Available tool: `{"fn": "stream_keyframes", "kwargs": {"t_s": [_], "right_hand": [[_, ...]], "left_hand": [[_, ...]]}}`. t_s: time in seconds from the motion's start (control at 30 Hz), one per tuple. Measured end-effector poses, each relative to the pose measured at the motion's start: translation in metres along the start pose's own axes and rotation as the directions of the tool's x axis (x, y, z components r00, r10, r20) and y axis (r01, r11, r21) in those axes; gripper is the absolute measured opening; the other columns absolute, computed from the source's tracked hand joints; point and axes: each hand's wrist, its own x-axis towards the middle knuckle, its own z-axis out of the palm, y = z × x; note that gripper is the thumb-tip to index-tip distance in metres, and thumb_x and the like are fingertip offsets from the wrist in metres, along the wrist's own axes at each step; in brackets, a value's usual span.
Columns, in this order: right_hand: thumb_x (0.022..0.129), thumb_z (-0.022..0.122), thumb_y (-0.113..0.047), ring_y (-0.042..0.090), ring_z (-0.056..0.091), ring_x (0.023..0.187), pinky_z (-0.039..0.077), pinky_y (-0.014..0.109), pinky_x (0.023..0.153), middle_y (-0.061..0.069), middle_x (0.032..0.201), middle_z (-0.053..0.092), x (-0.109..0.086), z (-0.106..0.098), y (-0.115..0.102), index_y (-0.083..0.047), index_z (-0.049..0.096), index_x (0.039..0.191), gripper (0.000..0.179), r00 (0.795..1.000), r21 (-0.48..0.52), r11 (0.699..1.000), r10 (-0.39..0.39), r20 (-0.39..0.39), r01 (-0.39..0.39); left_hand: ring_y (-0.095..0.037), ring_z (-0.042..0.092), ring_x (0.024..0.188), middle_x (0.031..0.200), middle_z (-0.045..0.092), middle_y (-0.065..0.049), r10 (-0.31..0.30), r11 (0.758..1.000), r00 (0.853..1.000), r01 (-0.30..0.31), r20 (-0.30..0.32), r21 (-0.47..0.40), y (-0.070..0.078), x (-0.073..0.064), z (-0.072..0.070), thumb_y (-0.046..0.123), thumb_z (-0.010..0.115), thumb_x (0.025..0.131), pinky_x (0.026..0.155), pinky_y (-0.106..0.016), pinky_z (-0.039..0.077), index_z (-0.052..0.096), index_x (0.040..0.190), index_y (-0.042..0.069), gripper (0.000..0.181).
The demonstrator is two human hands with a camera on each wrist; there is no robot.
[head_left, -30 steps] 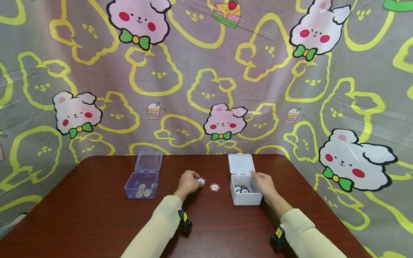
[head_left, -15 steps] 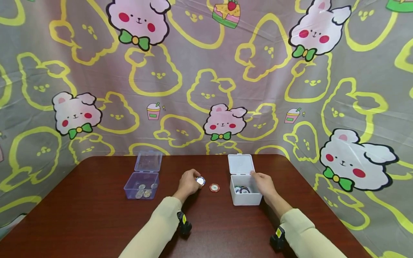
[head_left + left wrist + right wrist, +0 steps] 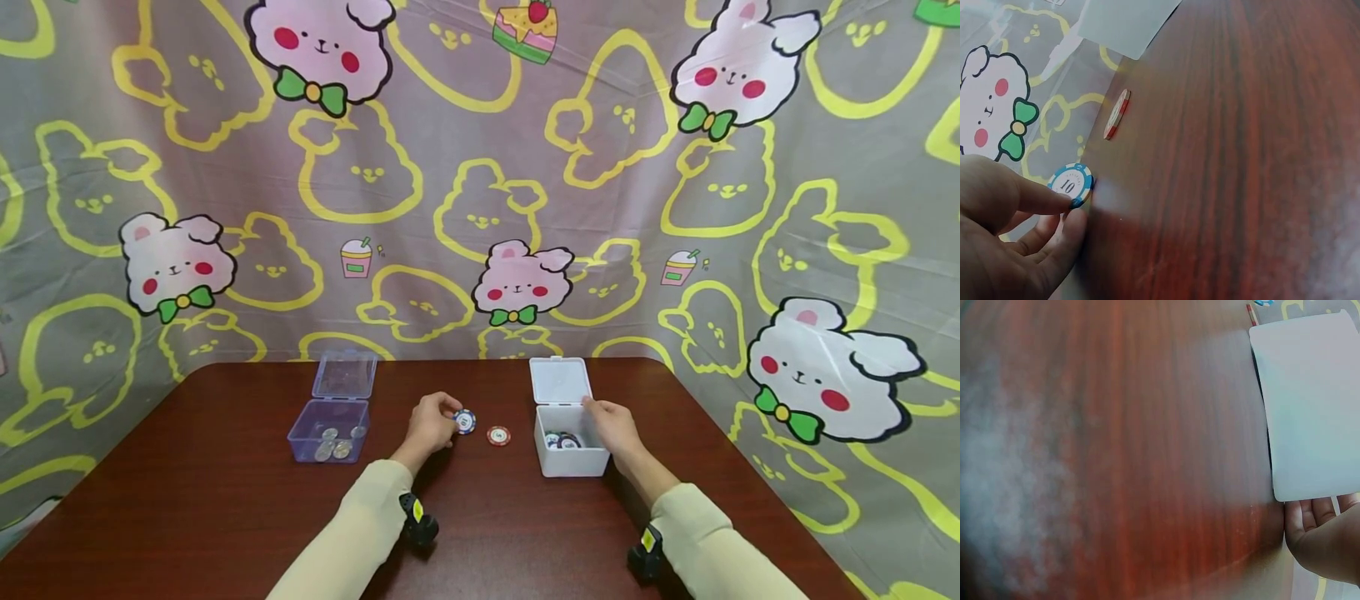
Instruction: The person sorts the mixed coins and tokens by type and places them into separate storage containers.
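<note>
Between thumb and fingers, my left hand point(image 3: 431, 423) pinches a blue-and-white poker chip point(image 3: 1071, 185) marked 10, its face tilted up. Just right of it, a red-and-white poker chip point(image 3: 498, 436) lies flat on the table. My right hand point(image 3: 617, 427) holds the right wall of a white plastic box point(image 3: 573, 464), thumb by the rim near the hinge. The box's lid stands raised at the back, and several chips point(image 3: 562, 442) lie inside. In the right wrist view, the box wall hides part of the right fingers point(image 3: 1322, 511).
A clear purplish box point(image 3: 303, 433) with its lid up stands on the left, holding several silver coins point(image 3: 342, 450). The dark wooden table point(image 3: 495, 533) ends at a patterned curtain point(image 3: 420, 208) behind and at the sides.
My left hand has drawn slightly left with the blue-and-white chip, whose face has turned more toward the head view. The right hand and white box have stayed put.
</note>
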Motion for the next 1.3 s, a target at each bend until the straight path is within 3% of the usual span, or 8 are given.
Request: {"fn": "stream_keyframes", "kwargs": {"t_s": [0.13, 0.33, 0.63, 0.8, 1.0, 1.13, 1.3], "right_hand": [[0.104, 0.053, -0.034, 0.026, 0.041, 0.090, 0.030, 0.038, 0.074, 0.004, 0.077, 0.039, 0.000, 0.000, 0.000, 0.005, 0.067, 0.096, 0.042, 1.000, -0.009, 1.000, 0.012, 0.007, -0.012], [0.104, 0.052, -0.035, 0.026, 0.041, 0.092, 0.030, 0.038, 0.074, 0.004, 0.078, 0.040, 0.001, 0.000, 0.000, 0.004, 0.066, 0.094, 0.042, 1.000, -0.009, 1.000, 0.003, 0.006, -0.003], [0.104, 0.052, -0.034, 0.025, 0.041, 0.087, 0.030, 0.038, 0.073, 0.004, 0.075, 0.038, 0.000, 0.001, -0.001, 0.004, 0.064, 0.092, 0.041, 1.000, -0.018, 1.000, 0.012, 0.013, -0.012], [0.104, 0.052, -0.034, 0.026, 0.041, 0.089, 0.030, 0.038, 0.074, 0.004, 0.074, 0.038, -0.001, 0.000, -0.001, 0.003, 0.065, 0.091, 0.041, 1.000, -0.015, 1.000, 0.004, 0.012, -0.003], [0.104, 0.053, -0.034, 0.025, 0.041, 0.086, 0.031, 0.037, 0.073, 0.004, 0.076, 0.042, -0.001, 0.001, 0.000, 0.004, 0.065, 0.091, 0.042, 1.000, -0.031, 0.999, 0.014, -0.001, -0.014], [0.104, 0.053, -0.035, 0.026, 0.043, 0.093, 0.032, 0.038, 0.075, 0.007, 0.087, 0.050, 0.000, 0.001, 0.001, 0.007, 0.066, 0.101, 0.044, 1.000, -0.033, 0.999, 0.005, -0.005, -0.005], [0.104, 0.054, -0.035, 0.026, 0.041, 0.090, 0.030, 0.037, 0.074, 0.006, 0.080, 0.044, 0.001, 0.001, 0.001, 0.005, 0.067, 0.094, 0.043, 1.000, -0.020, 1.000, 0.005, -0.003, -0.005]], "left_hand": [[-0.015, 0.055, 0.049, 0.079, 0.061, -0.007, 0.000, 1.000, 1.000, 0.000, -0.001, -0.020, 0.000, -0.001, -0.001, -0.015, 0.067, 0.073, 0.043, -0.027, 0.051, 0.071, 0.093, 0.004, 0.028], [-0.015, 0.055, 0.047, 0.075, 0.060, -0.007, 0.028, 0.997, 1.000, -0.028, 0.002, -0.066, -0.003, -0.003, -0.003, -0.014, 0.064, 0.074, 0.043, -0.026, 0.051, 0.070, 0.092, 0.001, 0.024], [-0.018, 0.060, 0.057, 0.074, 0.059, -0.009, 0.032, 0.984, 0.998, -0.021, 0.061, -0.178, -0.005, -0.011, -0.009, -0.018, 0.066, 0.076, 0.049, -0.030, 0.055, 0.068, 0.096, -0.006, 0.023], [-0.017, 0.059, 0.060, 0.077, 0.057, -0.009, 0.004, 0.957, 0.994, 0.027, 0.108, -0.289, -0.005, -0.016, -0.009, -0.018, 0.064, 0.079, 0.052, -0.030, 0.055, 0.067, 0.100, -0.008, 0.023], [-0.018, 0.061, 0.065, 0.080, 0.057, -0.009, -0.040, 0.906, 0.983, 0.110, 0.177, -0.409, -0.004, -0.025, -0.011, -0.014, 0.063, 0.083, 0.054, -0.029, 0.056, 0.066, 0.106, -0.010, 0.023], [-0.020, 0.062, 0.068, 0.082, 0.058, -0.009, -0.035, 0.884, 0.976, 0.132, 0.216, -0.449, -0.002, -0.031, -0.012, -0.012, 0.064, 0.085, 0.056, -0.029, 0.056, 0.065, 0.110, -0.010, 0.025], [-0.019, 0.063, 0.069, 0.086, 0.059, -0.009, -0.025, 0.866, 0.966, 0.150, 0.257, -0.477, 0.004, -0.037, -0.011, -0.009, 0.065, 0.087, 0.058, -0.027, 0.056, 0.064, 0.113, -0.010, 0.026]]}}
